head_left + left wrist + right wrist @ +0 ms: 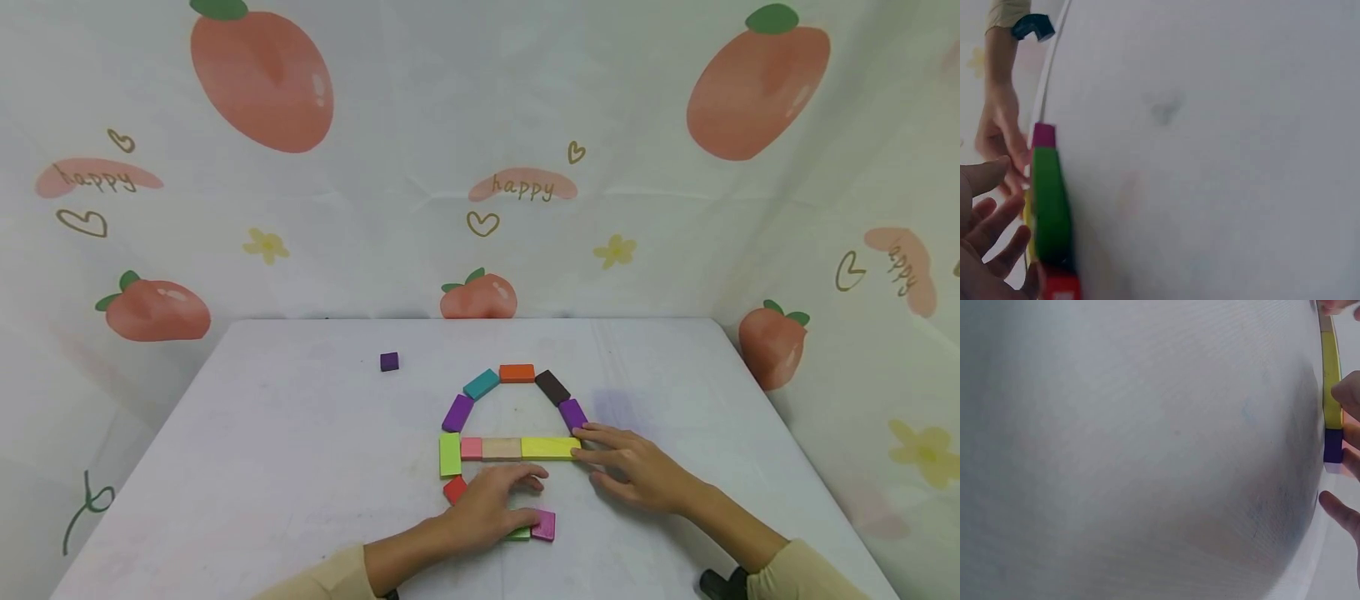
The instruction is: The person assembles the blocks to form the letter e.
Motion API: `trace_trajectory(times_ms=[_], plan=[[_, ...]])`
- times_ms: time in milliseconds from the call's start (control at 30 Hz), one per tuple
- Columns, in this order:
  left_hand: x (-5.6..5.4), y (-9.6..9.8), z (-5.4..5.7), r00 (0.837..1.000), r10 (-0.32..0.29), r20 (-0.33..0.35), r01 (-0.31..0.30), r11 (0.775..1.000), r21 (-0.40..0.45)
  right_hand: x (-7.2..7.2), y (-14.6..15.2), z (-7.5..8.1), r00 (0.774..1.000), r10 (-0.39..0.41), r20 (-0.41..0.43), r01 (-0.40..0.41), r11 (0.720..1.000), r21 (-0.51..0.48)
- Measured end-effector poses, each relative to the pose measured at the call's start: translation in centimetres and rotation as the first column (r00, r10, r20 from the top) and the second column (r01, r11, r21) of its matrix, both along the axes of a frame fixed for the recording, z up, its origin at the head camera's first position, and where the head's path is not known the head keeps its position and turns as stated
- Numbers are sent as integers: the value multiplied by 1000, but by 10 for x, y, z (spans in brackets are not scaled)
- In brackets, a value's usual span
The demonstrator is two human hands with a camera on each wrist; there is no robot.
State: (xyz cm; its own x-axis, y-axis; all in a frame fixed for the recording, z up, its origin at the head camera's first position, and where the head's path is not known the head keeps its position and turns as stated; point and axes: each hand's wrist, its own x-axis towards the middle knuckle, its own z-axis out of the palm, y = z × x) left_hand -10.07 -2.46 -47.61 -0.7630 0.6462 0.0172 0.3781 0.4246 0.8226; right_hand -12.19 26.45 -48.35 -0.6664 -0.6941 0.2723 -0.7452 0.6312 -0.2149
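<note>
Wooden blocks lie end to end in a rounded outline with a straight row across it. My left hand [491, 512] hovers over the lower part, fingers loosely bent. Its thumb tip is by a pink block [543, 527] and a green block [1051, 206], the latter partly hidden under the hand. Across from it, my right hand [641, 468] reaches in with fairly straight fingers. Its fingertips touch the lower purple block [573, 413] and the right end of the yellow block [547, 448]. A red block [453, 489] shows beside the left hand.
Left of the yellow block come a tan block [502, 449], a small pink one and a lime block [450, 455]. Teal, orange [517, 373] and dark brown blocks form the top curve. A dark purple cube [389, 362] lies apart at the back left of the white table [247, 467].
</note>
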Motion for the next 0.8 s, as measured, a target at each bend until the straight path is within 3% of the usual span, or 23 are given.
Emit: trace_trajectory(times_ms=[200, 300, 367, 433, 533, 667, 800], plan=[[-19, -11, 17, 995, 67, -69, -61, 994, 92, 0, 0, 0, 1000, 1, 0, -1, 1000, -8], [-37, -21, 25, 986, 123, -111, -104, 981, 164, 0, 0, 1, 1000, -4, 7, 4, 1000, -4], [-51, -29, 29, 971, 178, -162, -144, 968, 206, 1, -1, 1, 1000, -8, 11, 8, 1000, -2], [-65, -39, 31, 944, 248, -218, -194, 951, 243, 1, -1, 1, 1000, -14, 14, 14, 1000, 2], [-85, -55, 30, 886, 359, -293, -288, 922, 258, 1, -1, 1, 1000, -20, 24, 20, 1000, 6], [-106, -79, 23, 814, 473, -337, -422, 881, 215, 2, -1, 1, 999, -26, 35, 25, 1000, 14], [-120, -103, 17, 759, 546, -354, -516, 836, 185, 1, -1, 1, 999, -27, 38, 26, 999, 19]])
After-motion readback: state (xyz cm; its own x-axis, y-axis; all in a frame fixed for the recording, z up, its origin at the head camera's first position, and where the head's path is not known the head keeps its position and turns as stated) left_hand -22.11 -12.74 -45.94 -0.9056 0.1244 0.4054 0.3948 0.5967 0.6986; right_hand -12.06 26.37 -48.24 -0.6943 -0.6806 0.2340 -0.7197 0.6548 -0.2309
